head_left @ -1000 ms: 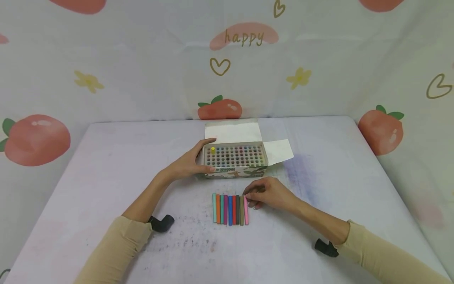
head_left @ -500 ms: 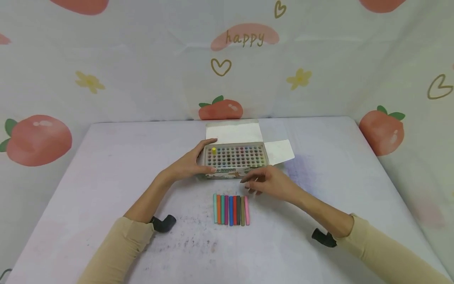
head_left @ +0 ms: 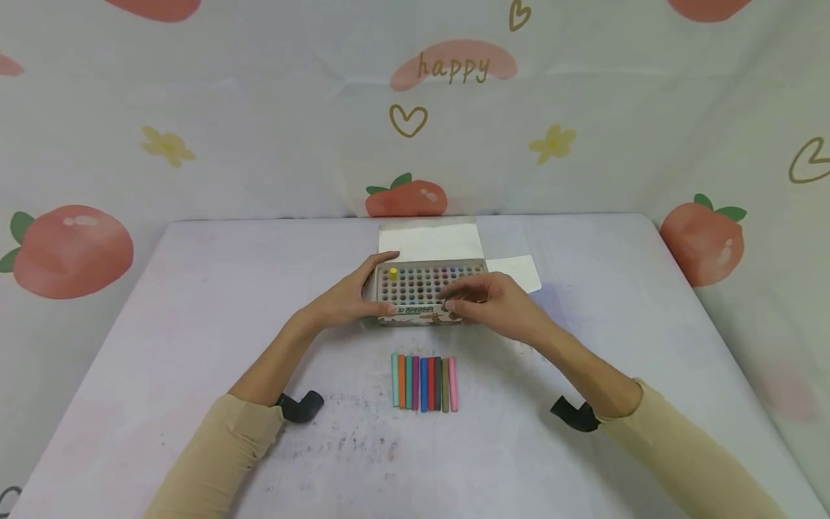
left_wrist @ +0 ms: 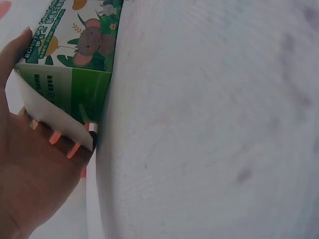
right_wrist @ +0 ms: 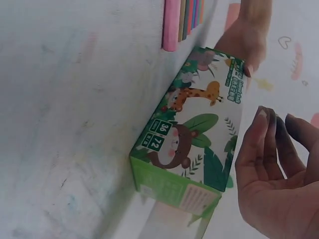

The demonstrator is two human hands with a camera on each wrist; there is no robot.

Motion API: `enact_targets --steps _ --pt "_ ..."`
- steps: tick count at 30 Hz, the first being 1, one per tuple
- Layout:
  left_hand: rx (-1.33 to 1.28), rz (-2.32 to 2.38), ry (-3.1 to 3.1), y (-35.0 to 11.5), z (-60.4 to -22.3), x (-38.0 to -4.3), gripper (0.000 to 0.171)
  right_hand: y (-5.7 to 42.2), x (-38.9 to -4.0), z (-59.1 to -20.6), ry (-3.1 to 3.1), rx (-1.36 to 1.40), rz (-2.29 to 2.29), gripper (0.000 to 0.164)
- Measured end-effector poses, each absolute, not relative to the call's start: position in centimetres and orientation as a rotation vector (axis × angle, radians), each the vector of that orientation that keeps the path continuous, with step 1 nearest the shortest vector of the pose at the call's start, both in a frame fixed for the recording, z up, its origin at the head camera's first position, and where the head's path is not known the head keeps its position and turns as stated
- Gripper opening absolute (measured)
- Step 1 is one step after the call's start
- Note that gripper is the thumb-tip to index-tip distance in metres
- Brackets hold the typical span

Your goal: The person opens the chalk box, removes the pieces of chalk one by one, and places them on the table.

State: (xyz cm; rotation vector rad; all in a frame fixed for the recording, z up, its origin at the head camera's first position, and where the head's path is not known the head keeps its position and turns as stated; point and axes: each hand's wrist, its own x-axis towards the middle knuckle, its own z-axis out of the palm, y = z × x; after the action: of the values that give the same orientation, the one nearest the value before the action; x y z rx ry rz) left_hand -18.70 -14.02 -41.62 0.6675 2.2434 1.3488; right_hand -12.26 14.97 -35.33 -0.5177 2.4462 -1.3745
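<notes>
My left hand (head_left: 344,299) grips the left end of an open chalk box (head_left: 415,318), thumb on its front and fingers behind. The left wrist view shows this hand (left_wrist: 40,169) beside the box's end flap (left_wrist: 55,117). Many chalk tops sit in the box's rows of holes; a yellow chalk (head_left: 393,274) stands higher than the others. Over the right part of the box is my right hand (head_left: 499,306), hiding some holes. Its fingers (right_wrist: 261,124) are bent loosely with nothing visible between them. Several coloured chalks lie side by side in front of the box, the pink chalk (head_left: 453,384) rightmost.
The box's white lid (head_left: 429,241) is folded back, and a side flap (head_left: 519,272) sticks out to the right. A printed cloth (head_left: 285,130) hangs behind the white table (head_left: 493,461). Black straps (head_left: 302,407) show near both sleeves.
My right hand has left the pink chalk at the end of the row and moved forward and up over the box. My left hand stays on the box.
</notes>
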Motion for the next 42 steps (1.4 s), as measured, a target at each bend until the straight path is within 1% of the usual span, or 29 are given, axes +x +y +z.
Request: enact_targets --steps 6,13,22,33,42 --pt "0.668 1.358 2.225 -14.0 -41.3 -18.6 0.093 14.4 -12.9 -35.2 2.431 -0.510 -1.417 0.020" --pt "0.664 1.359 2.221 -14.0 -41.6 -18.6 0.092 13.9 -14.1 -35.7 2.352 -0.511 -1.534 0.024" --pt "0.665 1.357 2.220 -14.1 -41.8 -18.7 0.092 12.5 -15.6 -35.9 2.390 -0.537 -1.480 0.022" --pt "0.668 1.358 2.211 -14.1 -41.7 -18.8 0.089 10.9 -17.1 -36.3 2.335 -0.498 -1.476 0.033" --pt "0.666 1.366 2.209 -14.0 -41.7 -18.6 0.089 10.0 -17.7 -37.3 2.385 -0.500 -1.409 0.029"
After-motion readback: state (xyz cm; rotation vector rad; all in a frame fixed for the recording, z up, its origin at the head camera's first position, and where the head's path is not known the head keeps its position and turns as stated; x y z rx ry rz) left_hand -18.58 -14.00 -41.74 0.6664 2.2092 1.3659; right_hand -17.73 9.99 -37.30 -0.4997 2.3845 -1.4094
